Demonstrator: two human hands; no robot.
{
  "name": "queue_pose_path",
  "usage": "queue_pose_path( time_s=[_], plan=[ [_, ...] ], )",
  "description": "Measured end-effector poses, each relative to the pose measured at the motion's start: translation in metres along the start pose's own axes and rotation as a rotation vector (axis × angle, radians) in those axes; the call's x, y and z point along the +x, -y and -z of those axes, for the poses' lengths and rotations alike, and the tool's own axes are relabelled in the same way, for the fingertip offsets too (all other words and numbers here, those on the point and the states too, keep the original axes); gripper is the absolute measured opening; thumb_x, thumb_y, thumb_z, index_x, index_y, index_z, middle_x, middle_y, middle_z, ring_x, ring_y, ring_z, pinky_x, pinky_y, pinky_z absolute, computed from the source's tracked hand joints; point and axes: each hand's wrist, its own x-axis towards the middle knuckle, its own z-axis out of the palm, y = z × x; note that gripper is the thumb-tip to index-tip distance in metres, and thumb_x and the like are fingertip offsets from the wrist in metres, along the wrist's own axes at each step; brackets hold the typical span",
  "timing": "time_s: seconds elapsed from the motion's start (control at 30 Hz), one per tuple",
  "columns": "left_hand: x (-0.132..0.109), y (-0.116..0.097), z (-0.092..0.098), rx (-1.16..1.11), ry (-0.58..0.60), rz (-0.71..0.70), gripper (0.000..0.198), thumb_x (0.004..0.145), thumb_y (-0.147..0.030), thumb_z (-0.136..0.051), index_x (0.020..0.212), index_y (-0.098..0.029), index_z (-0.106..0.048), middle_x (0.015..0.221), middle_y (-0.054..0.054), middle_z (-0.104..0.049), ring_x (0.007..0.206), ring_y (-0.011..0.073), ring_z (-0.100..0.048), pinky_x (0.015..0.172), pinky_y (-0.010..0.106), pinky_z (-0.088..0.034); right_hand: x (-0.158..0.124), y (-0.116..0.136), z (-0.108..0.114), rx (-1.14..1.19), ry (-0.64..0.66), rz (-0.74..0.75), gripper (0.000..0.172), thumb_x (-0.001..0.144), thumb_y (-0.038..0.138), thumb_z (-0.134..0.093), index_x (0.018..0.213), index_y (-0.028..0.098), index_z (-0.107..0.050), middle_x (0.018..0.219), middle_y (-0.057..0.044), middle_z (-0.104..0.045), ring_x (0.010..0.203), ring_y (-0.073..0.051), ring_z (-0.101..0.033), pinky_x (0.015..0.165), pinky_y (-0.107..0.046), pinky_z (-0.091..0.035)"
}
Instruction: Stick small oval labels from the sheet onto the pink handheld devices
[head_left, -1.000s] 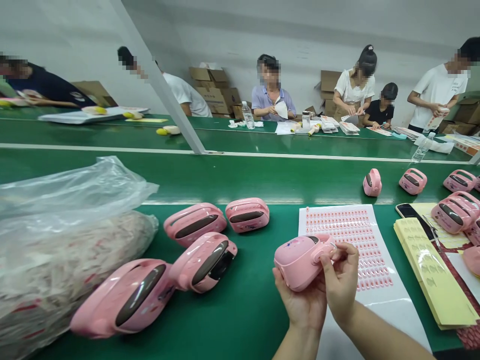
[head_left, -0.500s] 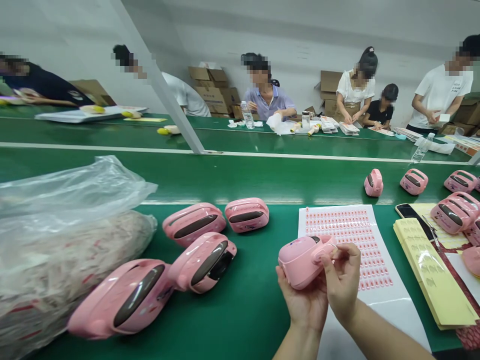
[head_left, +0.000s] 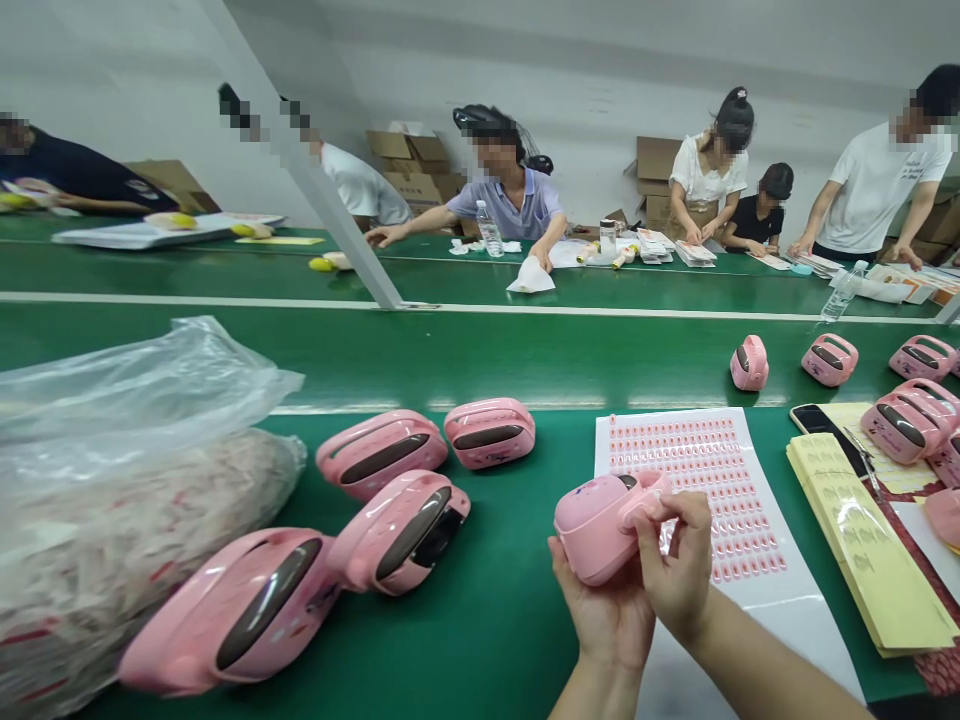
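Note:
A small pink device (head_left: pixel 592 540) with a carrying handle rests tilted in my left hand (head_left: pixel 611 620), whose fingers curl round its underside. My right hand (head_left: pixel 679 560) is closed in a pinch at the end of the handle, the thumb pressed against it. Whatever may lie between those fingertips is hidden. Beneath and behind both hands is a white sheet of small pink-red oval stickers (head_left: pixel 675 435). To the left, several similar pink devices (head_left: pixel 491 435) with dark windows stand on the green table (head_left: pixel 510 620).
A clear plastic bag (head_left: pixel 150 520) full of small pale pieces lies at the left. At right are yellow sheets (head_left: pixel 862 550), a phone (head_left: pixel 825 430), tweezers (head_left: pixel 862 455) and more pink devices (head_left: pixel 904 425). Several people work across the bench, behind a white slanted post (head_left: pixel 322 180).
My right thumb has moved slightly left, onto the handle end; the device stays in my left hand. Across the bench, a seated person has stretched out an arm and moved a white sheet.

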Motion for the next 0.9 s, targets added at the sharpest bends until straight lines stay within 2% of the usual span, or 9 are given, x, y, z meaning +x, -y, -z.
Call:
queue_pose_path(
  time_s=[0.13, 0.23, 0.37, 0.43, 0.6, 0.67, 0.77, 0.9],
  plan=[
    [0.0, -0.003, -0.004, -0.015, 0.075, 0.058, 0.074, 0.079, -0.043, -0.047, 0.14, -0.007, -0.029, 0.099, 0.018, -0.069, 0.089, 0.0258, -0.067, 0.086, 0.035, -0.05, 0.004, -0.008, 0.012, -0.122, 0.121, 0.293, 0.046, 0.081, 0.002, -0.05, 0.121, 0.024, -0.04, 0.079, -0.001, -0.066, 0.067, -0.017, -0.064, 0.069, -0.039, -0.047],
    [0.001, -0.007, -0.005, -0.021, 0.147, 0.054, 0.069, 0.079, -0.039, -0.048, 0.139, -0.009, -0.031, 0.105, 0.018, -0.068, 0.093, 0.0258, -0.067, 0.084, 0.035, -0.052, 0.006, -0.014, 0.02, -0.113, 0.205, 0.356, 0.053, 0.082, 0.001, -0.047, 0.128, 0.024, -0.035, 0.086, -0.003, -0.071, 0.073, -0.019, -0.069, 0.076, -0.044, -0.049],
    [0.003, -0.009, -0.004, -0.004, 0.106, 0.013, 0.065, 0.081, -0.039, -0.048, 0.137, -0.011, -0.036, 0.107, 0.019, -0.068, 0.092, 0.0268, -0.067, 0.081, 0.036, -0.054, 0.01, -0.018, 0.022, -0.036, 0.268, 0.39, 0.056, 0.082, 0.002, -0.05, 0.13, 0.026, -0.034, 0.093, -0.005, -0.07, 0.077, -0.019, -0.069, 0.07, -0.039, -0.052],
    [0.002, -0.009, -0.003, -0.004, 0.069, 0.016, 0.06, 0.083, -0.041, -0.047, 0.136, -0.012, -0.04, 0.106, 0.018, -0.068, 0.091, 0.0263, -0.068, 0.08, 0.034, -0.054, 0.012, -0.017, 0.019, 0.033, 0.247, 0.287, 0.051, 0.081, 0.006, -0.054, 0.126, 0.027, -0.04, 0.09, -0.004, -0.067, 0.077, -0.019, -0.066, 0.068, -0.037, -0.053],
    [0.002, -0.01, 0.001, -0.011, 0.079, -0.002, 0.052, 0.087, -0.044, -0.042, 0.129, -0.014, -0.05, 0.101, 0.017, -0.07, 0.092, 0.0266, -0.068, 0.083, 0.036, -0.054, 0.018, -0.009, 0.011, 0.314, 0.246, -0.311, 0.032, 0.079, 0.018, -0.061, 0.109, 0.024, -0.051, 0.085, -0.002, -0.06, 0.076, -0.016, -0.062, 0.067, -0.032, -0.054],
    [0.002, -0.011, 0.001, -0.005, 0.091, -0.008, 0.051, 0.088, -0.044, -0.041, 0.129, -0.015, -0.05, 0.102, 0.017, -0.07, 0.093, 0.0274, -0.067, 0.085, 0.039, -0.053, 0.02, -0.006, 0.009, 0.403, 0.258, -0.463, 0.03, 0.077, 0.021, -0.063, 0.105, 0.023, -0.052, 0.081, -0.001, -0.059, 0.071, -0.015, -0.061, 0.064, -0.029, -0.053],
    [0.001, -0.011, 0.0, 0.002, 0.068, -0.018, 0.053, 0.088, -0.044, -0.041, 0.132, -0.014, -0.047, 0.104, 0.019, -0.069, 0.09, 0.0276, -0.068, 0.085, 0.04, -0.053, 0.02, -0.001, 0.007, 0.454, 0.221, -0.545, 0.03, 0.075, 0.022, -0.064, 0.103, 0.022, -0.052, 0.076, 0.001, -0.056, 0.066, -0.014, -0.059, 0.063, -0.029, -0.053],
    [0.0, -0.01, -0.003, -0.01, 0.005, -0.017, 0.059, 0.087, -0.043, -0.043, 0.136, -0.011, -0.039, 0.105, 0.02, -0.068, 0.085, 0.0256, -0.069, 0.081, 0.036, -0.054, 0.017, 0.005, 0.005, 0.443, 0.176, -0.533, 0.031, 0.076, 0.022, -0.063, 0.104, 0.025, -0.051, 0.077, 0.002, -0.053, 0.071, -0.014, -0.06, 0.071, -0.031, -0.054]
  ],
)
